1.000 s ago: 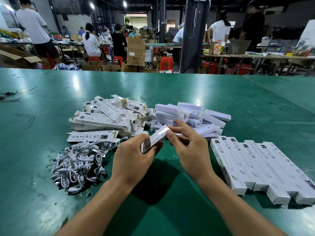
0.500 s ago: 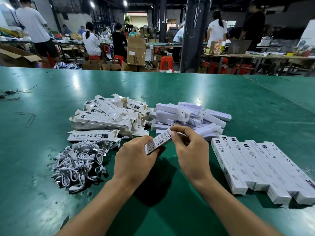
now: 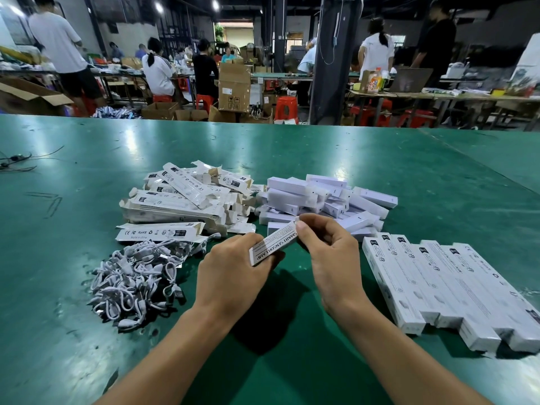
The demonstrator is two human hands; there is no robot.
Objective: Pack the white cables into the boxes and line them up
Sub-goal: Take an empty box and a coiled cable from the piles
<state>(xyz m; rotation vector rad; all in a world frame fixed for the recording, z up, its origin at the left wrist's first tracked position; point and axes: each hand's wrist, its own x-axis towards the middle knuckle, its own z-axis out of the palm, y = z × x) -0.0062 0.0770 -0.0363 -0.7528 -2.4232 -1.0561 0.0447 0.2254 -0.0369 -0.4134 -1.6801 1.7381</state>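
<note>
- Box [image 3: 273, 244] held over table's [image 3: 380, 171] near-middle; side reads "SMART SENSOR LAMP".
- L hand [image 3: 233, 273] grips its lower end; R hand [image 3: 330, 258] pinches its upper end.
- Flat carton [image 3: 159, 231]: "CE FC RoHS", "Made in China".
- White cables [image 3: 134, 282] heaped left of hands.
- Packed row [image 3: 438, 287] toward near-right corner.
- Glossy green top; workshop behind w/ ppl, red stools [image 3: 286, 108].

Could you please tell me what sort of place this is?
Probably a packing workshop or warehouse floor: a long green worktable holds heaps of slim white printed cardboard boxes and a pile of coiled white cables, while brown cardboard shipping cartons and other workers at tables fill the background.
</note>
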